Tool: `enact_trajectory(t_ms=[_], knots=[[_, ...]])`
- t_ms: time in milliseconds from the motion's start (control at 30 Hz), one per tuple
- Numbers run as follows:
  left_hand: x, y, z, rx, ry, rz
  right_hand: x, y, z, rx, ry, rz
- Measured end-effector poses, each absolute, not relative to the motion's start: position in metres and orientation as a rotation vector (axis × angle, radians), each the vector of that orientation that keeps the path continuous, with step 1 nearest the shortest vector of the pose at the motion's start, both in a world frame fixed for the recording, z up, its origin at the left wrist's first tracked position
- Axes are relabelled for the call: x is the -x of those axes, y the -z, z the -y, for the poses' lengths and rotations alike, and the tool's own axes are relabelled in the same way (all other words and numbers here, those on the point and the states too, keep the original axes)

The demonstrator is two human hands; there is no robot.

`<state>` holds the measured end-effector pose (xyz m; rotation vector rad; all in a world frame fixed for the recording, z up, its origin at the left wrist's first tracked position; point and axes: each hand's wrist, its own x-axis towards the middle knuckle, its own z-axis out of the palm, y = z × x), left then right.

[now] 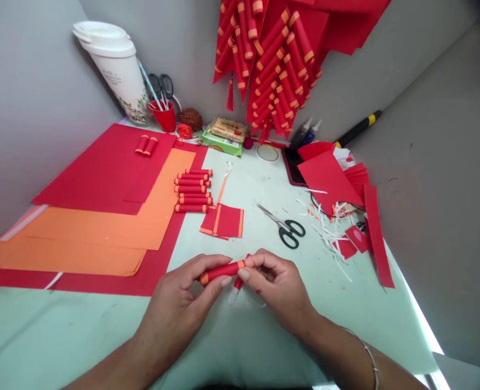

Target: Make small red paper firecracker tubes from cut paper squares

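Observation:
Both my hands hold a rolled red paper tube [220,272] with orange bands at its ends, low over the pale green table [264,184]. My left hand [183,298] wraps its fingers and thumb round the tube's left half. My right hand [274,281] pinches the tube's right end, and a red stick with a white tip [237,288], perhaps a glue stick, pokes down from under its fingers. Just beyond the hands lie flat red squares edged in orange [224,221]. A row of finished tubes [193,189] lies further back.
Large red and orange paper sheets [102,216] cover the left side, with two tubes [146,145] on them. Black-handled scissors [286,227] lie right of centre. Paper scraps [337,233], red offcuts and a phone sit at right. A cup [116,70], red pot, snack packet and hanging firecracker decoration [276,70] stand at the back.

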<state>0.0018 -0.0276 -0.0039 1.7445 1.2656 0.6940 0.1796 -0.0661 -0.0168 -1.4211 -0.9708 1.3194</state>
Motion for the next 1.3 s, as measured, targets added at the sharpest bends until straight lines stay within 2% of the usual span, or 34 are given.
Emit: enact_trajectory(t_ms=[233, 533, 867, 1000, 1300], knots=[[-0.002, 0.004, 0.028, -1.761, -0.675, -1.236, -0.18, 0.015, 0.067, 1.406, -1.333, 0.96], [-0.001, 0.003, 0.027, -1.868, -0.781, -1.327, -0.189, 0.027, 0.059, 1.346, -1.591, 0.706], [-0.002, 0.008, 0.036, -1.767, -0.869, -1.325, -0.188, 0.027, 0.058, 1.2, -1.706, 0.563], [-0.002, 0.009, 0.035, -1.607, -0.957, -1.285, -0.19, 0.028, 0.056, 1.175, -1.661, 0.521], [0.001, 0.002, 0.026, -1.392, -0.827, -1.22, -0.189, 0.032, 0.062, 1.272, -1.414, 0.646]])
